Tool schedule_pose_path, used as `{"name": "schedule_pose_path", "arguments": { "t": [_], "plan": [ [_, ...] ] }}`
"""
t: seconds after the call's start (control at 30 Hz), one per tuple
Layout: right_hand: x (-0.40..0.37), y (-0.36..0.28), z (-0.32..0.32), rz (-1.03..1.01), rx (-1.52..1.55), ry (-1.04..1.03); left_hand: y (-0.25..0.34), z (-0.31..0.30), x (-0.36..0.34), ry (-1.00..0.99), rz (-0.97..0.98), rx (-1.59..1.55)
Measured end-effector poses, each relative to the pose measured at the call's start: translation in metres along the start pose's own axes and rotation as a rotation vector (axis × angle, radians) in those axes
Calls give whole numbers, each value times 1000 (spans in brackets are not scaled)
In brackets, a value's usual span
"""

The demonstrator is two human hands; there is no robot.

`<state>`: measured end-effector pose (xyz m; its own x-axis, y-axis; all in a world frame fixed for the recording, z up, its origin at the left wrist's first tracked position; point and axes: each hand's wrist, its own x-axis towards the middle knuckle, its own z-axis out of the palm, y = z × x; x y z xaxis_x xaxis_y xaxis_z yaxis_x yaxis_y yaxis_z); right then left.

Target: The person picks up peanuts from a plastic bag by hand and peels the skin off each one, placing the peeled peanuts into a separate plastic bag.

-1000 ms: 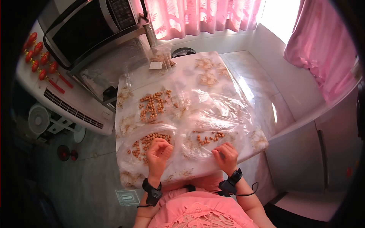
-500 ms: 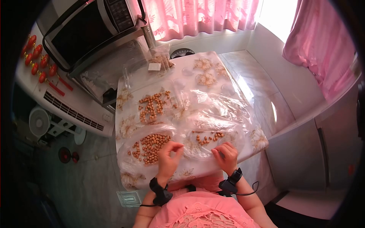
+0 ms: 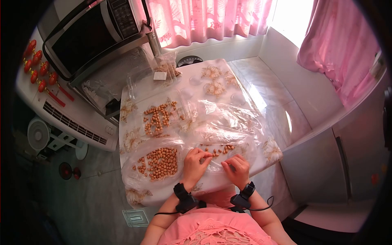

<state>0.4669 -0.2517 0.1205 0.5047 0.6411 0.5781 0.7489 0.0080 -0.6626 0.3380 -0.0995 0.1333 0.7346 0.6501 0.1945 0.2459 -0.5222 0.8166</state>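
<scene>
Looks forward and steeply down from the wearer's head, above the near edge of the flower-patterned table [image 3: 195, 86], reaching from the pink lace-trimmed garment [image 3: 210, 230] before it to the pink curtains [image 3: 212, 20] beyond it.

Looks like a home, kitchen or dining corner: shows microwave [image 3: 81, 44], pink patterned curtains [image 3: 212, 20], flowered tablecloth [image 3: 214, 87], red lantern-like ornaments [image 3: 34, 76].
</scene>
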Motion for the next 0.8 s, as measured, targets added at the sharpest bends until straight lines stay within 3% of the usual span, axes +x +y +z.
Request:
{"name": "schedule_pose_path", "arguments": {
  "t": [0.6,0.67,0.8],
  "plan": [
    [0,0,1,-6,-9,2,1,5,-1,38,35,87],
    [0,0,0,-3,-10,3,4,2,-3,76,-55,-103],
    [0,0,0,3,-4,-1,0,-4,-6,102,-44,-183]
  ]
}}
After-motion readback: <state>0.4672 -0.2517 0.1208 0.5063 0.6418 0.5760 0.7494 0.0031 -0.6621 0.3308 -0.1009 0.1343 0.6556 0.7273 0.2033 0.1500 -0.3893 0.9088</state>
